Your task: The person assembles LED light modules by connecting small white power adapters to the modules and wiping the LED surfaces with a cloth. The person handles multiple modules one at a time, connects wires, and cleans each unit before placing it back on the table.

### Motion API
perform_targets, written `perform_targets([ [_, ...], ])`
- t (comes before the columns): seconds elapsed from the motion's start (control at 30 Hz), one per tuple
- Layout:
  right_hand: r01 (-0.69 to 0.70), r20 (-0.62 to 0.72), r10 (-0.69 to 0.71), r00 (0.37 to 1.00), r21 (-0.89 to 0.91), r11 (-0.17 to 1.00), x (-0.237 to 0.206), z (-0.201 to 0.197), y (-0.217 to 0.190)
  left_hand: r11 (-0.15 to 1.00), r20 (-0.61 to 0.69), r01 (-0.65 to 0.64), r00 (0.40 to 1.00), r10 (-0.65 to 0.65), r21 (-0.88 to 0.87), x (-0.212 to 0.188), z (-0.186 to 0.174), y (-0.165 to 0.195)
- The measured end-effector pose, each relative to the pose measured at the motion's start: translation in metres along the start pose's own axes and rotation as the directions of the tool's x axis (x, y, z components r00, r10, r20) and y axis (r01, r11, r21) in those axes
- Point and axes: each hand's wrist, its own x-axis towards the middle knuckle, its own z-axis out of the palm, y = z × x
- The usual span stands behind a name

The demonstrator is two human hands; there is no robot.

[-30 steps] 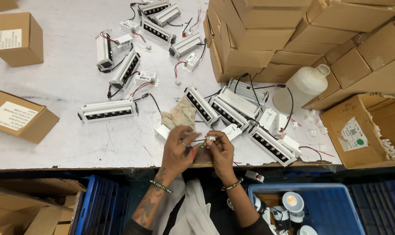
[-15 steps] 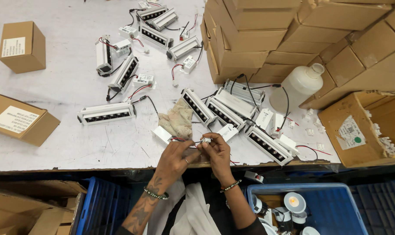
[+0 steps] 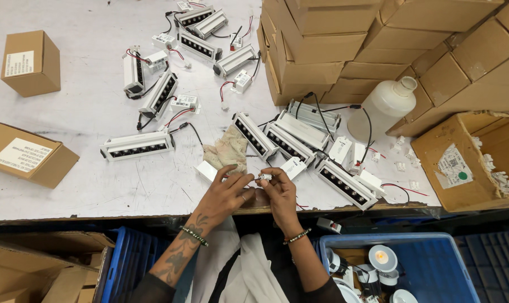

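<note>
Cardboard dominates the bench: a stack of closed brown cartons (image 3: 344, 45) fills the twelve-to-two o'clock part of the view, and an open carton (image 3: 467, 163) at three o'clock holds small white pieces packed along its right side, too small to tell apart. Two more closed boxes sit at the left, a cube-shaped one (image 3: 31, 62) at ten o'clock and a flat one (image 3: 27, 154) at nine o'clock. Below the table edge, at five o'clock, a blue plastic bin (image 3: 428, 269) contains round white lamp fittings, and a second blue crate (image 3: 128, 258) at seven o'clock shows only its ribbed wall. Both forearms rise from six o'clock and meet at the near edge of the white table (image 3: 69, 112). The left hand (image 3: 226, 193), wrist circled by a beaded bracelet and forearm tattooed, curls its fingertips inward; the right hand (image 3: 279, 193) mirrors it. Both hands pinch together on a small white connector (image 3: 265, 177) held between their fingertips just above the table edge. The connector looks like a tiny pale block, with thin wire trailing toward the left hand; finer detail is too small to make out. Just beyond the hands, at twelve o'clock from them, lie a crumpled beige cloth (image 3: 227, 150) and several long white linear light fixtures (image 3: 288, 143) with dark lens rows. A white plastic bottle (image 3: 383, 106) stands against the cartons.
</note>
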Motion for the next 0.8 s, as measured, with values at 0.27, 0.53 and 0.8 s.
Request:
perform_targets([
  [0.27,0.018,0.022,-0.019,1.0,0.023,1.0,0.002,-0.003,0.003,0.793,-0.16,0.365,0.856,-0.492,-0.487,0.001,0.004,0.008],
  [0.53,-0.017,0.093,0.006,0.996,0.113,0.993,0.002,-0.008,0.001,0.934,-0.18,0.313,0.922,-0.342,-0.174,0.012,-0.007,0.007],
  [0.8,-0.076,0.039,0.074,0.997,0.069,0.995,0.003,-0.007,0.005,0.984,-0.155,0.161,0.977,-0.149,0.07,0.014,-0.016,0.006],
])
